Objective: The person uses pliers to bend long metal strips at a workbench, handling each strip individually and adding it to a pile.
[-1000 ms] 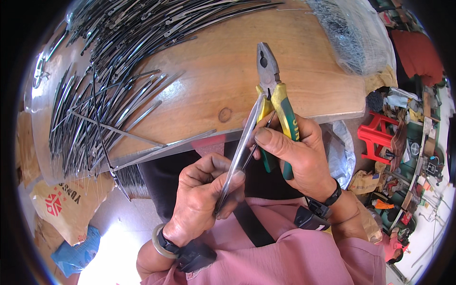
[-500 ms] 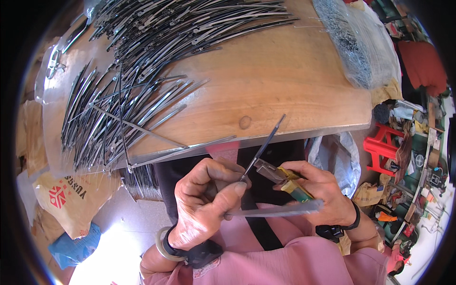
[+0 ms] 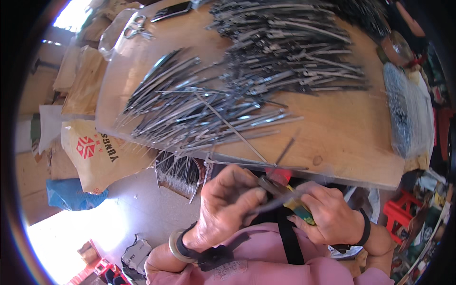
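My left hand (image 3: pixel 228 202) is closed, pinching a thin dark metal rib (image 3: pixel 284 153) whose far part slants up past the table's front edge. My right hand (image 3: pixel 335 213) is wrapped round pliers (image 3: pixel 298 208) with yellow and green handles. Their jaws meet the rib beside my left fingertips; whether they bite on it is blurred. A smeared grey strip (image 3: pixel 278 201) crosses in front of the pliers, between my hands. Beyond my hands, many similar loose ribs (image 3: pixel 190 118) lie on the wooden table (image 3: pixel 327 128), with a bigger heap (image 3: pixel 294 52) behind them.
Scissors (image 3: pixel 137 28) and a flat black object (image 3: pixel 172 11) lie at the far left. A clear bag of thin bluish-grey pieces (image 3: pixel 398 109) sits on the right. Below are a bundle of ribs (image 3: pixel 179 171), a tan sack (image 3: pixel 104 154), a blue bag (image 3: pixel 76 194) and a red stool (image 3: pixel 400 211).
The view has swung left, so the table sits further right. The pliers' jaws have come closer to my left fingertips. The rib and grey strip have shifted and blurred.
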The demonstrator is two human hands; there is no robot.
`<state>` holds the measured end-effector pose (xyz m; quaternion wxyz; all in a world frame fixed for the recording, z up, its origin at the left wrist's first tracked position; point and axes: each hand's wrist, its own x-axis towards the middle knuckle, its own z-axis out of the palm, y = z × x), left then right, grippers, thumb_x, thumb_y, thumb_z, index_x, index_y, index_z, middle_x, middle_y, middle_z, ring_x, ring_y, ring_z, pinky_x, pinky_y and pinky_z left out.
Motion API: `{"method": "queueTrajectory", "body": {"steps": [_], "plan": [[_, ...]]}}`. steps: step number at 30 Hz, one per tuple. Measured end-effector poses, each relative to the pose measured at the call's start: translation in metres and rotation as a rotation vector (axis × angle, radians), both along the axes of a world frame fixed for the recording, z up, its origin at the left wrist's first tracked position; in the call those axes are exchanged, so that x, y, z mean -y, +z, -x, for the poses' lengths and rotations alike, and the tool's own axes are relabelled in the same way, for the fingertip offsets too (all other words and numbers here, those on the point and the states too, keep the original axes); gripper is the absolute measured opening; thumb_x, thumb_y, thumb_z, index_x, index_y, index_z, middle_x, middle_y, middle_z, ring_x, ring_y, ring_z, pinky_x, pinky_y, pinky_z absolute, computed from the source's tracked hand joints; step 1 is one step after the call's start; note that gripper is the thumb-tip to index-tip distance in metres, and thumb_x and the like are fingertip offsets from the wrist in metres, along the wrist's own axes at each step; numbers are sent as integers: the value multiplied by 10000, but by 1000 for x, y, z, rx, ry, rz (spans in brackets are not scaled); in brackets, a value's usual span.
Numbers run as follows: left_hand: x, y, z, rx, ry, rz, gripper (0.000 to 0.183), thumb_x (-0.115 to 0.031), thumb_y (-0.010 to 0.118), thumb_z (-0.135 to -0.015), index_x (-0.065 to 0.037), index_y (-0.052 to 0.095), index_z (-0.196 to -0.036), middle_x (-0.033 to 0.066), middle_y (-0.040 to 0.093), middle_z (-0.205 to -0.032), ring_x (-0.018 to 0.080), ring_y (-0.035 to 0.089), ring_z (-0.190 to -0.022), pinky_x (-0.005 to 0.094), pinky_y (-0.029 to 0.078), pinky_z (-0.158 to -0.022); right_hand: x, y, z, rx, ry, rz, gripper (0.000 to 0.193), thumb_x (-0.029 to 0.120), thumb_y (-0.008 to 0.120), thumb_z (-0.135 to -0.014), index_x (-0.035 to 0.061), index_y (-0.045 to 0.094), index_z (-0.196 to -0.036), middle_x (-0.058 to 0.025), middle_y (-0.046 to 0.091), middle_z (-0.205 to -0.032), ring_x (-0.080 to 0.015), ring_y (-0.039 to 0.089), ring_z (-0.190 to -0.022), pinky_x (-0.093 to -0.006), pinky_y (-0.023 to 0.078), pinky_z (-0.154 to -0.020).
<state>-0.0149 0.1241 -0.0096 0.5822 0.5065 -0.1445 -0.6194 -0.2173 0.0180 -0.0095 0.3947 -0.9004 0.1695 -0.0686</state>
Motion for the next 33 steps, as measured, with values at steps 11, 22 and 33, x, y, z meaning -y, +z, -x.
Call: {"method": "queueTrajectory", "body": {"steps": [11, 22, 33], "plan": [[6, 36, -125, 643, 264, -2, 270, -43, 663, -833, 1, 615, -1095, 34, 547, -732, 72, 475, -557, 194, 309, -488, 32, -1, -45, 43, -161, 291, 336, 193, 795, -698, -15, 612, -888, -186, 574, -1033, -344, 619, -869, -386, 521, -734], [70, -4, -151, 1582, -339, 249, 260, 19, 691, -746, 31, 641, -1000, 152, 604, -875, 312, 614, -802, 341, 480, -713, 34, -26, -71, 12, -112, 404, 320, 86, 748, -621, -18, 589, -878, -183, 546, -1052, -324, 583, -907, -380, 518, -733], [3, -4, -121, 1595, -194, -7, 320, 61, 648, -717, -17, 656, -1027, 156, 586, -967, 374, 622, -823, 405, 502, -734, 67, -37, -104, 218, -46, 485, 256, 52, 764, -660, -28, 581, -818, -183, 567, -1000, -340, 596, -861, -387, 504, -698]]}}
